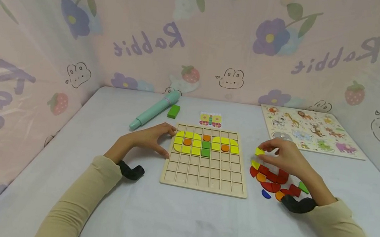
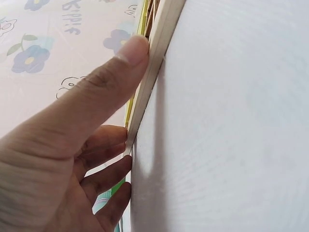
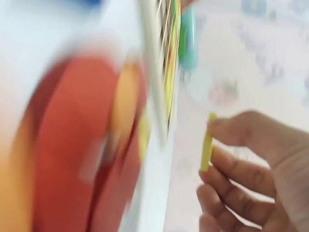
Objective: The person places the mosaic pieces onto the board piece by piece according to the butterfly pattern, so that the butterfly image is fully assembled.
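Observation:
A wooden grid board (image 1: 204, 182) lies in front of me, with yellow, green and orange pieces in its upper rows. My left hand (image 1: 151, 137) touches the board's left edge with spread thumb and fingers. In the left wrist view the thumb (image 2: 104, 79) rests along the wooden rim (image 2: 157, 53). To the right of the board, my right hand (image 1: 283, 155) pinches a small yellow piece (image 1: 259, 151) between thumb and fingers. This yellow piece (image 3: 207, 142) appears edge-on in the right wrist view. Below that hand lies a pile of red pieces (image 1: 271, 187), mixed with other colours.
Behind the board sits a small butterfly pattern card (image 1: 210, 120). A mint-green tube (image 1: 156, 110) and a green block (image 1: 173, 111) are at the back left. An animal puzzle board (image 1: 313, 131) lies at the back right. A blue piece (image 1: 266, 194) is near the pile.

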The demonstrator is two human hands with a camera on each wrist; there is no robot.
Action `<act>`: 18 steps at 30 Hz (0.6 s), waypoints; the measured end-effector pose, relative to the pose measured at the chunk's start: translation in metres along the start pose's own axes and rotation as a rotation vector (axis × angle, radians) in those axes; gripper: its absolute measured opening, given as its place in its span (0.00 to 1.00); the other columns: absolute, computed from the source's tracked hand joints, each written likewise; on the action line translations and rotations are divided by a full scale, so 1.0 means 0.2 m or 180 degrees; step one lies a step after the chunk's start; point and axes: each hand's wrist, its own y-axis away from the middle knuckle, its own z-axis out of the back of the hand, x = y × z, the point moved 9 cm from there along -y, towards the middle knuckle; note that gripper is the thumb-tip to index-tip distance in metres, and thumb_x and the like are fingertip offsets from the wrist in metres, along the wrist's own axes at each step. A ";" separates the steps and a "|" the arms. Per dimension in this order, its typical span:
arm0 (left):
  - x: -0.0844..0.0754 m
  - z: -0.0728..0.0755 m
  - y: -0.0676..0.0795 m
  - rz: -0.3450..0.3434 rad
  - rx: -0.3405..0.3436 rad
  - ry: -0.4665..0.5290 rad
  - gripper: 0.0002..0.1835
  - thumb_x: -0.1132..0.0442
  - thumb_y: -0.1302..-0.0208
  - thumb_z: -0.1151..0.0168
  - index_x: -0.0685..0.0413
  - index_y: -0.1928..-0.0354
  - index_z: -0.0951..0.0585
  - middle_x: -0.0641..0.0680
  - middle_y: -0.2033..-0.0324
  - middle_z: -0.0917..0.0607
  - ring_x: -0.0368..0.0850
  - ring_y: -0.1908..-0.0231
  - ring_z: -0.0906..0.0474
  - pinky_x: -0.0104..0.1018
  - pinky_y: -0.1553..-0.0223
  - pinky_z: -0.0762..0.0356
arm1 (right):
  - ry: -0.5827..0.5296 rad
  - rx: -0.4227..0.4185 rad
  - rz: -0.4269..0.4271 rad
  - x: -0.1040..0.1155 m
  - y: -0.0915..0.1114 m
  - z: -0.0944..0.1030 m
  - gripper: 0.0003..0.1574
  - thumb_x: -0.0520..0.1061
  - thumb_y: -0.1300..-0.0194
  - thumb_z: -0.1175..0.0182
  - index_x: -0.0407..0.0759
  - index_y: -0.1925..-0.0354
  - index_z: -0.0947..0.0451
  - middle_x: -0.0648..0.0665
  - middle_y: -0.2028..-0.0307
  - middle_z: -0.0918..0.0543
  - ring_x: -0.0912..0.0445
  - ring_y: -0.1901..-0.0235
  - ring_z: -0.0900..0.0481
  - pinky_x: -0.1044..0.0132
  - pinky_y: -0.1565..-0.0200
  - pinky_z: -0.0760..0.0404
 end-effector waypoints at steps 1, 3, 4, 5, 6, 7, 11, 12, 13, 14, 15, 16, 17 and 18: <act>0.00 0.00 0.00 0.0008 0.0003 0.0001 0.43 0.45 0.56 0.26 0.56 0.40 0.32 0.54 0.34 0.37 0.48 0.32 0.47 0.43 0.31 0.51 | -0.0047 -0.0010 0.0010 0.04 -0.02 -0.01 0.17 0.45 0.48 0.30 0.40 0.59 0.18 0.46 0.64 0.17 0.52 0.63 0.25 0.60 0.62 0.23; 0.00 0.00 0.00 0.0007 0.0008 0.0004 0.42 0.46 0.56 0.26 0.56 0.40 0.32 0.54 0.34 0.37 0.49 0.32 0.47 0.44 0.31 0.51 | -0.0152 0.0006 0.0041 0.13 -0.06 -0.05 0.17 0.44 0.47 0.31 0.39 0.59 0.18 0.46 0.64 0.16 0.52 0.63 0.24 0.59 0.62 0.23; 0.00 0.00 0.00 0.0004 0.0009 0.0002 0.42 0.46 0.56 0.26 0.56 0.40 0.32 0.54 0.34 0.37 0.49 0.32 0.47 0.44 0.31 0.51 | -0.0200 0.0021 0.0039 0.17 -0.08 -0.07 0.17 0.44 0.47 0.31 0.40 0.59 0.18 0.46 0.63 0.16 0.52 0.63 0.25 0.59 0.62 0.23; 0.00 0.00 0.00 0.0010 0.0010 0.0001 0.42 0.46 0.56 0.26 0.56 0.40 0.32 0.54 0.34 0.37 0.49 0.32 0.47 0.44 0.31 0.52 | -0.0247 0.0044 0.0040 0.21 -0.10 -0.09 0.17 0.44 0.47 0.31 0.40 0.58 0.18 0.46 0.63 0.16 0.52 0.63 0.25 0.60 0.62 0.24; 0.00 0.00 0.00 0.0004 0.0008 -0.0003 0.42 0.46 0.56 0.26 0.56 0.40 0.32 0.54 0.34 0.37 0.49 0.32 0.47 0.44 0.31 0.51 | -0.0284 0.0068 0.0044 0.24 -0.12 -0.11 0.17 0.44 0.47 0.31 0.40 0.58 0.18 0.46 0.63 0.17 0.53 0.63 0.25 0.61 0.62 0.24; 0.00 0.00 0.00 0.0006 0.0007 -0.0010 0.42 0.46 0.56 0.26 0.56 0.40 0.31 0.54 0.34 0.37 0.49 0.32 0.47 0.44 0.31 0.52 | -0.0323 0.0094 0.0031 0.27 -0.14 -0.14 0.16 0.44 0.47 0.31 0.40 0.59 0.18 0.46 0.63 0.17 0.53 0.63 0.25 0.61 0.63 0.24; -0.01 0.01 0.00 -0.0014 -0.0006 -0.0011 0.42 0.47 0.56 0.26 0.57 0.40 0.32 0.55 0.34 0.37 0.50 0.32 0.47 0.44 0.31 0.51 | -0.0418 0.0221 0.0066 0.37 -0.19 -0.23 0.16 0.44 0.48 0.30 0.40 0.60 0.18 0.47 0.64 0.17 0.54 0.65 0.25 0.63 0.64 0.25; -0.01 0.01 0.00 -0.0017 -0.0009 -0.0009 0.42 0.47 0.56 0.26 0.57 0.41 0.32 0.55 0.35 0.37 0.50 0.32 0.47 0.45 0.31 0.51 | -0.0427 0.0256 0.0089 0.38 -0.21 -0.25 0.16 0.45 0.49 0.30 0.40 0.60 0.18 0.48 0.66 0.18 0.54 0.66 0.26 0.64 0.64 0.26; -0.01 0.01 0.01 -0.0025 -0.0011 -0.0007 0.42 0.47 0.56 0.26 0.57 0.41 0.32 0.56 0.35 0.37 0.51 0.33 0.46 0.45 0.31 0.51 | -0.0441 0.0290 0.0106 0.39 -0.22 -0.27 0.16 0.45 0.49 0.30 0.40 0.61 0.18 0.48 0.67 0.18 0.54 0.67 0.26 0.64 0.64 0.26; -0.02 0.01 0.01 -0.0034 -0.0012 -0.0001 0.42 0.47 0.56 0.26 0.58 0.40 0.32 0.56 0.35 0.37 0.51 0.33 0.46 0.46 0.31 0.51 | -0.0451 0.0329 0.0146 0.39 -0.23 -0.29 0.17 0.46 0.49 0.30 0.40 0.61 0.18 0.49 0.69 0.19 0.55 0.68 0.27 0.65 0.65 0.27; -0.02 0.01 0.01 -0.0032 -0.0011 0.0000 0.42 0.47 0.56 0.26 0.57 0.40 0.32 0.56 0.35 0.37 0.51 0.33 0.46 0.46 0.31 0.51 | -0.0480 0.0360 0.0167 0.39 -0.23 -0.31 0.16 0.46 0.49 0.29 0.40 0.62 0.18 0.50 0.71 0.20 0.55 0.69 0.27 0.66 0.66 0.27; -0.02 0.01 0.01 -0.0034 -0.0011 -0.0002 0.42 0.46 0.56 0.26 0.57 0.40 0.32 0.56 0.35 0.37 0.51 0.33 0.46 0.46 0.31 0.51 | -0.0509 0.0382 0.0180 0.39 -0.24 -0.33 0.16 0.46 0.50 0.29 0.41 0.62 0.18 0.51 0.72 0.21 0.56 0.70 0.28 0.67 0.67 0.27; -0.01 0.01 0.01 -0.0022 -0.0010 -0.0001 0.42 0.46 0.56 0.26 0.57 0.40 0.32 0.56 0.35 0.37 0.51 0.33 0.46 0.46 0.31 0.51 | -0.0539 0.0397 0.0204 0.38 -0.24 -0.35 0.16 0.46 0.50 0.29 0.41 0.62 0.18 0.51 0.73 0.21 0.56 0.71 0.28 0.67 0.68 0.27; -0.01 0.01 0.01 -0.0012 -0.0011 0.0001 0.42 0.46 0.56 0.26 0.57 0.40 0.32 0.56 0.34 0.37 0.51 0.33 0.46 0.45 0.31 0.51 | -0.0566 0.0408 0.0233 0.38 -0.25 -0.36 0.16 0.46 0.50 0.29 0.41 0.62 0.18 0.51 0.73 0.21 0.57 0.71 0.28 0.68 0.69 0.27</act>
